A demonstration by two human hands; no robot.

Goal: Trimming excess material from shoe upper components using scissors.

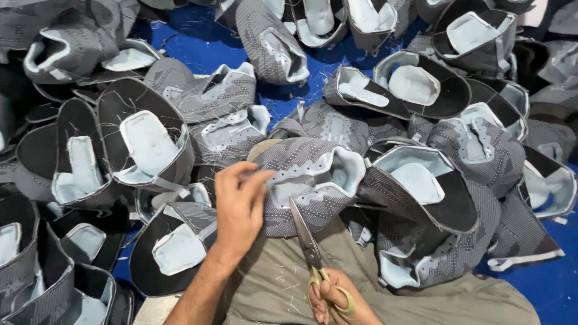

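Right hand (334, 301), nearest the camera, has its fingers (325, 294) closed through the yellow handles of the scissors (308, 244); the blades point up and away to the grey shoe upper (307, 180). Left hand (239, 207) lies left of the blades, fingers (256, 177) pinching that upper's edge, so it is the nearer hand. Upper's long axis runs left to right across the lap (283, 283). Around it, more uppers (144, 138) crowd the blue floor (542, 283).
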